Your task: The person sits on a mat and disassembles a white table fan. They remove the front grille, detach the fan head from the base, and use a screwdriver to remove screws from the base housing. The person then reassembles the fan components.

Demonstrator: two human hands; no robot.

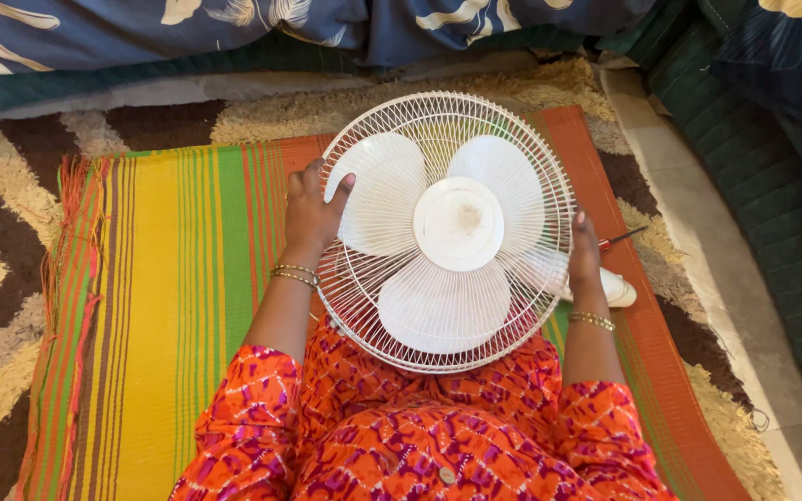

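A white table fan (447, 232) with a round wire guard and three blades lies face up in front of me, over my lap. My left hand (313, 211) grips the guard's left rim, fingers curled over the wires. On the right side, my right hand (584, 252) holds the rim. Both wrists wear gold bangles. The fan's white base (616, 289) pokes out behind my right hand.
A striped yellow, green and orange mat (160, 306) lies on a shaggy brown and cream rug (11, 186). A red-handled screwdriver (622, 239) rests on the mat to the right. Blue patterned bedding (234, 28) lies at the far edge; dark green cushions (772, 186) line the right.
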